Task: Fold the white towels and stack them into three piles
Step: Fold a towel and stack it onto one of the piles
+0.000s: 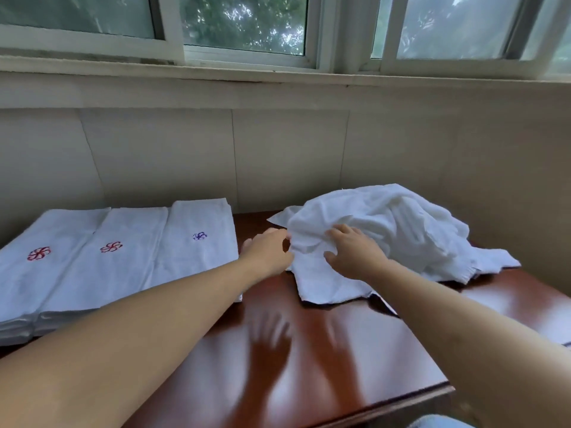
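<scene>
I see a glossy, polished reddish wood table (324, 335), mirror-smooth; the towels (386, 223) are soft matt white terry cloth, the folded piles (123, 267) carrying stitched emblems.

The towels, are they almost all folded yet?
Partly. Done: three piles of folded towels sit side by side on the left of the table, two with red marks on top and one with a purple mark. In hand: the left hand grips the edge of the top towel while the right hand rests on it. Left: the crumpled heap behind still needs folding and stacking.
</scene>
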Available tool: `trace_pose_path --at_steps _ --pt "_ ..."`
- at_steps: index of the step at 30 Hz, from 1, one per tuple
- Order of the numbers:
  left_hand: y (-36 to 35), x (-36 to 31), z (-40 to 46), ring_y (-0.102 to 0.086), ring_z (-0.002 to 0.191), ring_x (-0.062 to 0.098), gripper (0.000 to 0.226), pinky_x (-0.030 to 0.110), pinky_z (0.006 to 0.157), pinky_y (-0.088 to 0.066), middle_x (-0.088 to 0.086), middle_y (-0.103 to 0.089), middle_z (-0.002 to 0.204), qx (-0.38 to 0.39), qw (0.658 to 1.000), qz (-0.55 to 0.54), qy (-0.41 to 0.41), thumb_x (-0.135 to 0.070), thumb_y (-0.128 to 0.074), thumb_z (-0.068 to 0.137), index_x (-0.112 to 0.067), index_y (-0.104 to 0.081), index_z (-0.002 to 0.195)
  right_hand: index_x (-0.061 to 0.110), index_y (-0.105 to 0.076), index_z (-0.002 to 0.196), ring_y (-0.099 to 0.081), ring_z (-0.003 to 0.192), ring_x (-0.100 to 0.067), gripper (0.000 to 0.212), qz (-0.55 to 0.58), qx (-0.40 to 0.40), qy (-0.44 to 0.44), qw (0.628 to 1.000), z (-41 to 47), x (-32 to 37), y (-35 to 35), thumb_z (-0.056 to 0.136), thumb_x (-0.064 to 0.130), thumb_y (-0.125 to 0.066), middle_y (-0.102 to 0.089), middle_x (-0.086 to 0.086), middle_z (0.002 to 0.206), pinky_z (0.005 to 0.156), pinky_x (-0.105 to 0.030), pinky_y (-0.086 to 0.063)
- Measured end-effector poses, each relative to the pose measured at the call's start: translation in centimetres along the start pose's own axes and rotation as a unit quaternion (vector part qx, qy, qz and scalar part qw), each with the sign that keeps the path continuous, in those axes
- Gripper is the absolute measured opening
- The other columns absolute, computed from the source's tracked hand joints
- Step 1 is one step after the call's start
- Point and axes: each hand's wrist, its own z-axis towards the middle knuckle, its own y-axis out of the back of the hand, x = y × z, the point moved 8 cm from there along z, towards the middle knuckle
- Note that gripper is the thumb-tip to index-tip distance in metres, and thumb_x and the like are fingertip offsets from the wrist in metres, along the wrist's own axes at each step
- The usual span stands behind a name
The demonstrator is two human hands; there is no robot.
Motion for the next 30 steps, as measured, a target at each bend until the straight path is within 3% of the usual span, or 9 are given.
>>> trace_pose_path --at_steps 9,14,19,21,24,26,28,30 --pt "-5.4 -5.6 8.2 -0.045 0.139 0.021 0.055 0.041 0.111 -0.039 -0.001 -0.04 0.157 -0.036 0.998 -0.035 -0.048 -0.042 -0.056 0.099 -0.024 -0.044 0.15 0.015 -0.056 0.141 -0.051 0.126 -0.03 0.041 0.031 -0.125 -0.082 0.988 4.5 -12.8 2.2 0.1 0.02 -0.05 -0.056 -0.007 0.14 0.097 -0.04 -0.045" --pt "-6.5 -7.7 13.6 -0.045 0.139 0.022 0.055 0.05 0.118 -0.026 -0.001 -0.041 0.156 -0.081 0.995 -0.036 -0.038 -0.043 -0.052 0.101 -0.027 -0.039 0.151 0.027 -0.047 0.148 -0.056 0.12 -0.034 0.053 0.041 -0.154 -0.114 0.981 8.6 -16.8 2.1 0.097 0.011 -0.044 -0.053 -0.008 0.137 0.083 -0.04 -0.047" --pt "-7.8 -6.8 16.6 -0.06 0.107 0.026 0.02 0.048 0.102 -0.042 -0.002 -0.07 0.11 -0.093 0.993 -0.076 -0.021 -0.03 -0.047 0.103 -0.024 -0.064 0.111 0.024 -0.067 0.124 -0.062 0.107 -0.034 0.032 0.017 -0.214 -0.145 0.966 10.3 -18.5 -0.2 0.098 0.02 -0.048 -0.065 -0.006 0.119 0.076 -0.038 -0.047" --pt "-8.2 -6.1 16.7 -0.061 0.101 0.029 0.019 0.047 0.098 -0.044 0.002 -0.071 0.1 -0.093 0.993 -0.078 -0.016 -0.031 -0.046 0.104 -0.022 -0.064 0.101 0.02 -0.071 0.106 -0.063 0.096 -0.034 0.026 0.012 -0.227 -0.152 0.962 10.4 -18.5 -0.8 0.098 0.021 -0.046 -0.067 -0.005 0.105 0.068 -0.036 -0.046" --pt "-7.9 -5.6 16.1 -0.06 0.095 0.026 0.019 0.05 0.101 -0.043 -0.002 -0.068 0.09 -0.089 0.993 -0.07 -0.021 -0.031 -0.047 0.105 -0.027 -0.058 0.091 0.018 -0.069 0.09 -0.061 0.09 -0.031 0.024 0.017 -0.209 -0.152 0.966 10.3 -18.5 -0.9 0.098 0.022 -0.046 -0.062 -0.002 0.092 0.06 -0.033 -0.034" --pt "-6.7 -5.6 15.4 -0.06 0.093 0.026 0.02 0.051 0.107 -0.039 -0.003 -0.067 0.088 -0.095 0.994 -0.058 -0.023 -0.031 -0.047 0.105 -0.028 -0.056 0.086 0.018 -0.068 0.089 -0.059 0.087 -0.03 0.024 0.018 -0.189 -0.138 0.972 9.7 -17.9 -0.2 0.098 0.022 -0.047 -0.057 -0.001 0.084 0.059 -0.034 -0.033" --pt "-4.6 -5.8 14.6 -0.058 0.088 0.025 0.022 0.052 0.113 -0.031 -0.004 -0.065 0.084 -0.109 0.993 -0.034 -0.027 -0.03 -0.047 0.104 -0.027 -0.054 0.083 0.017 -0.068 0.091 -0.061 0.085 -0.033 0.024 -0.014 -0.183 -0.117 0.976 8.6 -16.9 1.5 0.099 0.024 -0.047 -0.061 -0.005 0.081 0.061 -0.036 -0.04" --pt "-1.8 -6.3 13.6 -0.054 0.083 0.023 0.02 0.052 0.114 -0.028 -0.006 -0.064 0.082 -0.125 0.991 -0.017 -0.039 -0.03 -0.047 0.103 -0.026 -0.054 0.084 0.018 -0.07 0.099 -0.064 0.088 -0.037 0.026 -0.049 -0.201 -0.1 0.973 7.5 -15.7 4.4 0.102 0.028 -0.047 -0.069 -0.01 0.092 0.066 -0.037 -0.046"
